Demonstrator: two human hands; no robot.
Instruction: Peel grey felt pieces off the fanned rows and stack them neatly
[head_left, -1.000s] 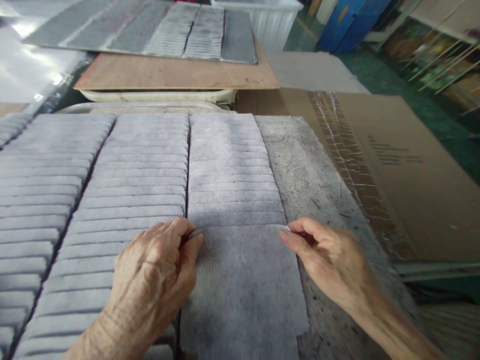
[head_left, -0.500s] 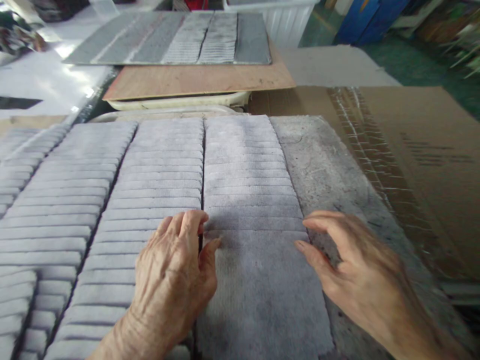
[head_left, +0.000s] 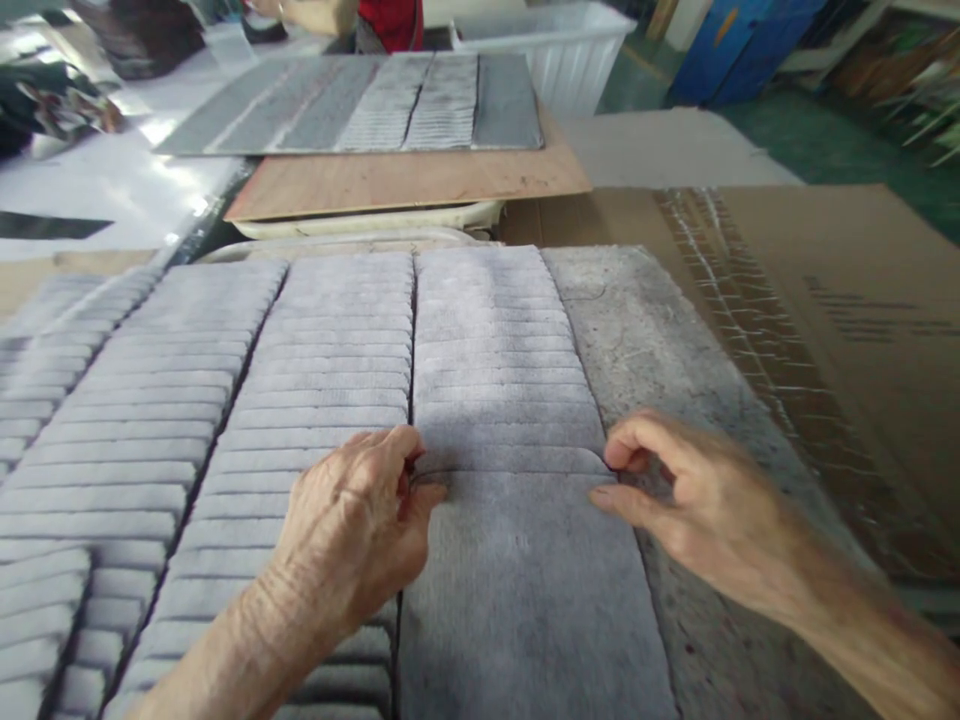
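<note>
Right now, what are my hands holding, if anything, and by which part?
Can't tell if anything is held: the left hand and right hand are at opposite side edges of the grey cloth.

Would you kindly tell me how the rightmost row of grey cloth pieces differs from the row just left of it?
The rightmost row shows one broad flat stretch nearest the camera, while the neighbouring row shows stepped edges there. The rightmost row's edges look thin; the neighbouring row's nearer ones look thick and shadowed. Both consist of grey, overlapping pieces.
</note>
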